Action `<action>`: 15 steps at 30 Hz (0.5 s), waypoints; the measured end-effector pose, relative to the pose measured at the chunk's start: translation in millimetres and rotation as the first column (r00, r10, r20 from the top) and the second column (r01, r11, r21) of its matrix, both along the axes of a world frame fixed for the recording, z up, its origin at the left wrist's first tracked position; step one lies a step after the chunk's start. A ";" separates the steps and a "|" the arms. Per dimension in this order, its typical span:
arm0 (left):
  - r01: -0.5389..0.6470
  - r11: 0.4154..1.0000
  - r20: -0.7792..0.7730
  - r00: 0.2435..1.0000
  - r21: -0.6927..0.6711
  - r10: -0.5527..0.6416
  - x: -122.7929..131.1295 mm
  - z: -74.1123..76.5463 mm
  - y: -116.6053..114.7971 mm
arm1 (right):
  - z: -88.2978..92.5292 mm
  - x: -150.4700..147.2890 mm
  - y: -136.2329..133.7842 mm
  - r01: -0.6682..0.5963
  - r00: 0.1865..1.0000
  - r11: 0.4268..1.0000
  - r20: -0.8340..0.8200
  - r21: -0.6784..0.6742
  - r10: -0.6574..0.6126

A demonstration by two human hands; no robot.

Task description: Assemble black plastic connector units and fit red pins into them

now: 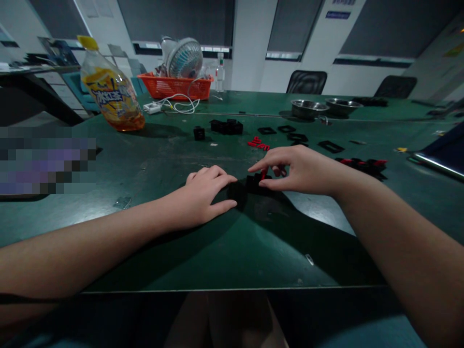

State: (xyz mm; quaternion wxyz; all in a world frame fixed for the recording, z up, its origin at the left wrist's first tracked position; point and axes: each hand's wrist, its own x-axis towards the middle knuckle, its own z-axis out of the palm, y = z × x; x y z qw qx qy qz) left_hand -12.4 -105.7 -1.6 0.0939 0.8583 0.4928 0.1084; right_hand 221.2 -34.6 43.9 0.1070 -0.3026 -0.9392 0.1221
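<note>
Palm down on the green table (224, 251), my left hand (205, 195) rests with its fingers and thumb apart, holding nothing. A small black block (253, 182) sits just to the right of its fingertips. My right hand (293, 169) reaches over that block, its thumb against a small red piece (264, 173) that stands upright at the block. The index finger stretches out above the block's left end. Part of the block and the lower end of the red piece are hidden by the thumb and fingers.
Loose red pieces (258, 143) lie beyond my right hand. Black blocks (227, 126) and flat black frames (330, 146) are farther back. Red-and-black parts (364, 166) lie right. A drink bottle (112, 96), an orange basket (174, 88) and metal bowls (308, 108) stand behind.
</note>
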 end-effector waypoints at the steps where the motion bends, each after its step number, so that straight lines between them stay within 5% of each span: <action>1: -0.001 1.000 -0.002 1.000 -0.002 0.001 -0.1 0.1 0.0 | -0.3 1.5 2.0 0.011 1.000 1.000 0.005 0.000 -0.011; 15: -0.005 1.000 -0.010 1.000 -0.024 0.005 -0.5 3.6 0.5 | 0.4 22.6 21.8 0.232 0.969 0.964 0.058 0.129 -0.241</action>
